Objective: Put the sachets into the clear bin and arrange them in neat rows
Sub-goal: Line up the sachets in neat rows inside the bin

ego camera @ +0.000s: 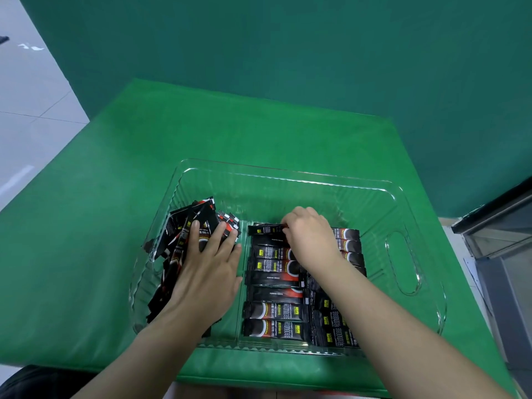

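Sachets [273, 309], glossy flat black strips

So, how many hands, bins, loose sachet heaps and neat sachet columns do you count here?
Hands: 2 (left hand; right hand, which pinches one sachet)
Clear bin: 1
Loose heap: 1
Neat columns: 2 (left column, right column)
Total: 6; the single sachets overlap too much to count.

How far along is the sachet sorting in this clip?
Roughly half. A neat row of coffee sachets already fills the clear bin's middle. The right hand is pinching the top sachet into line. The jumbled pile under the left hand remains.
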The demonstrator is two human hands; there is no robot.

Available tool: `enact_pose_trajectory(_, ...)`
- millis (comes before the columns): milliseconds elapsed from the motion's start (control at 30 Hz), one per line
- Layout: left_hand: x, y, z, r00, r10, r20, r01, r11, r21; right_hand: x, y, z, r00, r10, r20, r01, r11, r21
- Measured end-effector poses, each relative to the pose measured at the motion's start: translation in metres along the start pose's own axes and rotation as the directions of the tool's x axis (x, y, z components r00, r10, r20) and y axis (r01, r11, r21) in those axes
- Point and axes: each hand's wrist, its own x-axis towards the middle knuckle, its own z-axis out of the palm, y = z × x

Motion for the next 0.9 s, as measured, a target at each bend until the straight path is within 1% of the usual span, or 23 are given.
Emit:
enact_pose_trajectory(100,0.0,0.0,0.001,1.0,0.004,-0.017,-0.004,1.0,-0.01,-0.003,0.0,-0.005,1.0,0.011,-0.001,-0.011,1.0,0.003)
enact_pose_trajectory(200,0.0,0.0,0.001,0.999,0.008,-0.034,-0.008,1.0,-0.014,-0.006,-0.001,-0.015,1.0,0.019,0.002,-0.019,0.999,0.047)
enact_pose_trajectory(467,0.0,0.0,0.002,0.999,0.01,-0.046,-0.01,1.0,-0.009,-0.012,-0.004,-0.018,0.981,-0.004,0.194,-0.013,0.996,0.086)
enact_pose_trajectory(567,0.0,0.0,0.002,0.999,0.006,-0.037,-0.006,1.0,0.001,-0.013,-0.004,-0.016,0.972,-0.015,0.235,-0.005,0.996,0.084)
enact_pose_trajectory(633,0.0,-0.001,0.003,1.0,0.006,-0.03,-0.006,1.0,0.01,-0.013,-0.004,-0.014,0.972,-0.021,0.234,0.002,0.997,0.083)
enact_pose_trajectory(800,0.0,-0.001,0.003,1.0,0.006,-0.027,-0.005,1.0,0.017,-0.014,-0.003,-0.012,0.988,-0.016,0.152,0.003,0.996,0.086)
enact_pose_trajectory(900,0.0,0.0,0.003,0.999,0.006,-0.033,-0.006,1.0,0.013,-0.014,-0.001,-0.011,0.989,-0.006,0.15,-0.005,0.997,0.074)
